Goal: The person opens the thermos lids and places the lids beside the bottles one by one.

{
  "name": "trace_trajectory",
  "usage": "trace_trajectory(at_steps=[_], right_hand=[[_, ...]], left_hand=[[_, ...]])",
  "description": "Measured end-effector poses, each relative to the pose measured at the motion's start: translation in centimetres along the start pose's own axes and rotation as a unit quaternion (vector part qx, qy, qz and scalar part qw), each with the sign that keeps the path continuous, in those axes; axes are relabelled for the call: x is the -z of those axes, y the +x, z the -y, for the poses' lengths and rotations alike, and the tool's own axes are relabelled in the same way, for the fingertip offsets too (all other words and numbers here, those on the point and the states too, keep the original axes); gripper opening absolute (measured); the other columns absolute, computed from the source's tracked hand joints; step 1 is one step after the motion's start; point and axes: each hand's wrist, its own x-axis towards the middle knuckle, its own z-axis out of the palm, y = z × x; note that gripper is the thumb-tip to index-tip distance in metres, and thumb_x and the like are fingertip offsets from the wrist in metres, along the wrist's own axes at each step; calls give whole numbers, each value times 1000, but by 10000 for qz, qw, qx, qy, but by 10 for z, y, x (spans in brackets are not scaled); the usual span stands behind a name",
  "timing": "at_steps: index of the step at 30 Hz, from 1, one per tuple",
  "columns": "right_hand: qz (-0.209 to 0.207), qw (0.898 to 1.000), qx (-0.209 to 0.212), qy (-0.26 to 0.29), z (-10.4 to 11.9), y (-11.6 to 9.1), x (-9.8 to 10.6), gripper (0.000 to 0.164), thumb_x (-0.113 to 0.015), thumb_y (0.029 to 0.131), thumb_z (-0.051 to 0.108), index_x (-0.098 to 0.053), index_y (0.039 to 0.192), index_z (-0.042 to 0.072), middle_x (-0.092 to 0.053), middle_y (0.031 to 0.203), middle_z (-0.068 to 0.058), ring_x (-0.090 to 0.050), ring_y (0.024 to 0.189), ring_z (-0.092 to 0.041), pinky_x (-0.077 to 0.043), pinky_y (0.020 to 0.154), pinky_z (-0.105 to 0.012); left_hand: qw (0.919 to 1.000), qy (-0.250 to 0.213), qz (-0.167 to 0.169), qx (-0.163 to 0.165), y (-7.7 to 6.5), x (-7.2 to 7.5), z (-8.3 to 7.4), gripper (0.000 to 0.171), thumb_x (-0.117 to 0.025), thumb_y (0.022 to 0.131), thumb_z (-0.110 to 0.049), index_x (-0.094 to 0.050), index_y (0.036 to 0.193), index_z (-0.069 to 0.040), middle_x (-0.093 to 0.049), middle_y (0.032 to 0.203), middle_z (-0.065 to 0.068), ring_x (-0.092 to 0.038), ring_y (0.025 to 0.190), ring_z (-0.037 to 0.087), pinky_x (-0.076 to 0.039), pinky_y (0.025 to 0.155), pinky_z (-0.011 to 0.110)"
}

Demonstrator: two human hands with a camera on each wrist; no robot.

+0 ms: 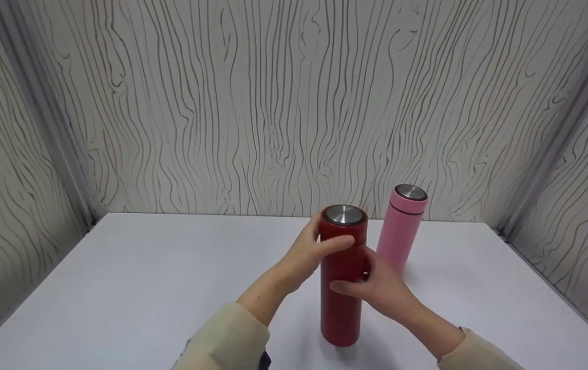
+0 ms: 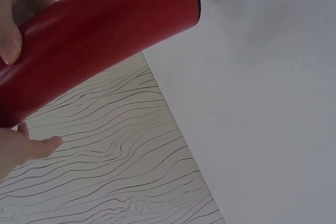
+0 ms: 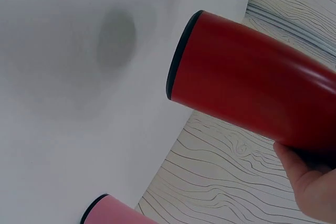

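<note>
A red thermos bottle (image 1: 341,308) with a silver-topped lid (image 1: 344,214) is upright between both hands. My left hand (image 1: 308,255) grips it near the top, thumb across the front by the lid's seam. Lower down, my right hand (image 1: 385,288) holds the body from the right side, thumb on the front. In the right wrist view the black-edged base of the red bottle (image 3: 247,77) hangs above the table, over a blurred shadow. Behind the right hand stands a pink thermos bottle (image 1: 399,231), its lower part partly hidden by that hand.
The white tabletop (image 1: 145,288) spreads out to both sides of the arms. Wood-grain patterned panels (image 1: 252,103) enclose it at the back and sides, with grey metal posts (image 1: 50,113) at the corners.
</note>
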Motion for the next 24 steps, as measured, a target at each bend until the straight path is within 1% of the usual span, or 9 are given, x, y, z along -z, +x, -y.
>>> trace_trajectory(at_steps=[2, 4, 6, 9, 12, 14, 19, 21, 24], right_hand=[[48, 9998, -77, 160, 1, 0, 0, 67, -76, 76, 23, -41, 131, 6, -56, 125, -11, -54, 114, -26, -52, 89, -43], [60, 9996, -150, 250, 2, 0, 0, 67, -76, 76, 23, -41, 131, 5, -55, 125, -11, -53, 114, -26, -52, 89, -43], [12, 9996, -174, 217, 3, -1, -1, 67, -76, 76, 24, -41, 130, 6, -56, 124, -11, -54, 114, -26, -52, 89, -42], [-89, 9998, -130, 77, 3, -1, -3, 68, -77, 75, 24, -42, 130, 6, -56, 124, -10, -54, 114, -25, -52, 90, -42], [-101, 9999, -28, -35, 2, -1, -3, 68, -77, 75, 24, -42, 131, 7, -56, 124, -10, -54, 115, -26, -51, 91, -42], [-65, 9999, 48, -71, 1, -1, -2, 68, -77, 75, 23, -42, 131, 7, -56, 124, -10, -54, 115, -26, -51, 91, -42], [28, 9999, -11, 131, 2, -2, 2, 65, -75, 77, 23, -42, 131, 6, -56, 124, -11, -54, 114, -26, -52, 89, -42], [33, 9998, -69, 203, 2, -2, 3, 65, -75, 77, 23, -41, 131, 5, -55, 124, -11, -53, 114, -26, -52, 89, -43], [28, 9998, -65, 198, 1, -2, 2, 66, -75, 77, 23, -41, 131, 5, -55, 125, -11, -54, 114, -26, -52, 89, -43]], left_hand=[[9999, -14, 143, -52, -1, 4, 1, 60, -51, 86, -32, -34, 141, -13, -48, 134, 7, -37, 130, 22, -28, 110, 53], [10000, 39, 50, -57, -1, 6, 1, 59, -50, 87, -33, -37, 140, -11, -49, 135, 7, -36, 131, 22, -25, 110, 54], [9996, 147, -237, -11, 0, 6, 1, 56, -56, 86, -32, -42, 137, -10, -51, 132, 7, -39, 129, 22, -30, 108, 53], [9969, 305, -718, 126, 2, 0, -1, 61, -67, 81, -31, -42, 133, -12, -52, 129, 6, -42, 125, 22, -40, 102, 48], [9952, 324, -894, 220, 3, -6, -3, 70, -73, 77, -29, -37, 136, -15, -50, 129, 5, -43, 123, 22, -45, 98, 44], [9967, 242, -729, 242, 3, -7, -3, 72, -72, 77, -29, -34, 138, -17, -48, 130, 4, -43, 124, 23, -45, 98, 45], [10000, 37, 73, 7, 0, 2, -1, 60, -55, 86, -32, -37, 140, -15, -49, 133, 6, -40, 127, 22, -33, 107, 52], [9998, 20, 165, -57, 0, 5, 0, 56, -52, 87, -32, -40, 138, -14, -50, 132, 6, -40, 128, 21, -30, 109, 52], [10000, 65, -31, 33, -1, 6, 0, 54, -58, 86, -30, -41, 135, -12, -52, 130, 6, -42, 126, 21, -34, 107, 50]])
